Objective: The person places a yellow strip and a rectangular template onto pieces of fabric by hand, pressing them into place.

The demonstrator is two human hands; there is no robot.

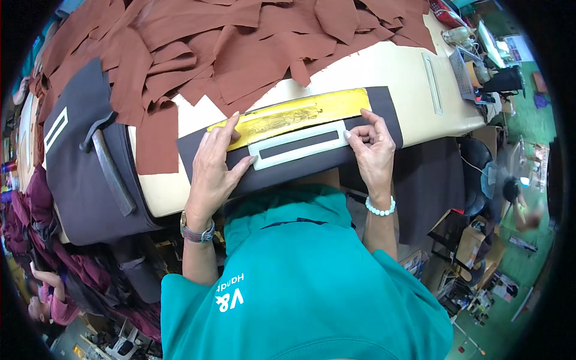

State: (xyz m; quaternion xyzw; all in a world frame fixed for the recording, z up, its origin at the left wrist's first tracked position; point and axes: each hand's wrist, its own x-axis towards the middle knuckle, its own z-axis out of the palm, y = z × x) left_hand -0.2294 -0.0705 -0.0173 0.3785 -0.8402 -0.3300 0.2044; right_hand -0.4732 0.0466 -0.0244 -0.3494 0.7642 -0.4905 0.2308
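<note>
My left hand (211,165) has its thumb against the left end of a pale slotted frame (303,154). Its index finger rests at the left end of a yellow strip (288,119) with a dark, worn patch. At the other end, my right hand (373,153) touches the frame with its thumb, and its index finger reaches the strip's right end. Frame and strip lie side by side on a dark fabric piece (385,108) at the table's near edge. Both hands have thumb and index finger apart, bearing on these pieces.
Reddish-brown cut pieces (240,66) cover the table's far side. At left, a hammer (111,168) lies on dark fabric (90,198) beside a white slotted rectangle (56,129). A grey basket (462,75) stands at right. A person in pink (60,309) is at lower left.
</note>
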